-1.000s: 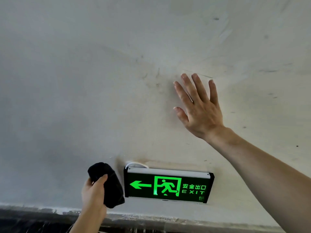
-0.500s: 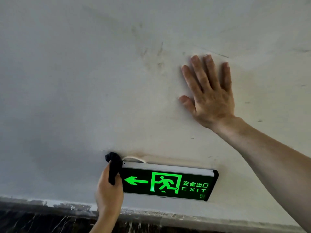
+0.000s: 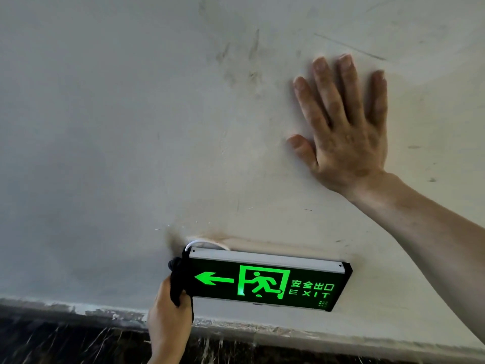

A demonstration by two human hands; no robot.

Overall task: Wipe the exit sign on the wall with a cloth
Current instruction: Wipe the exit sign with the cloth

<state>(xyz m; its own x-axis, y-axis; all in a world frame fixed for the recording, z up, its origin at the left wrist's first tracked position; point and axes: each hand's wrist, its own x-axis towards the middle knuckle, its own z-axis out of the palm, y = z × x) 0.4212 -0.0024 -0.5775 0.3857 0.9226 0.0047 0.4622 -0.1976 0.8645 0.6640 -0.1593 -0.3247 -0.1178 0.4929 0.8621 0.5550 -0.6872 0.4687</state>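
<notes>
The left hand (image 3: pixel 169 315) is clenched around a dark cloth (image 3: pixel 176 281), pressing the bunched fabric against the left end of the lit exit sign (image 3: pixel 265 281), which is fixed low on the pale wall (image 3: pixel 118 127) just above a dark skirting band (image 3: pixel 65 340). From that grip the whole green-and-black face of the sign stretches away to the right, with the arrow nearest the cloth and the lettering farthest from it. The right hand (image 3: pixel 346 132) grasps nothing: it lies flat and spread on the wall, well above the grip and off to its right, apparently as a brace. A white cable (image 3: pixel 202 243) loops just above the grip at the sign's top corner. By my judgement the wiping is only at its start: the cloth touches the end cap alone, and the front face, the silver top rail and the far end are all left to do. Whether the end is clean yet cannot be told
</notes>
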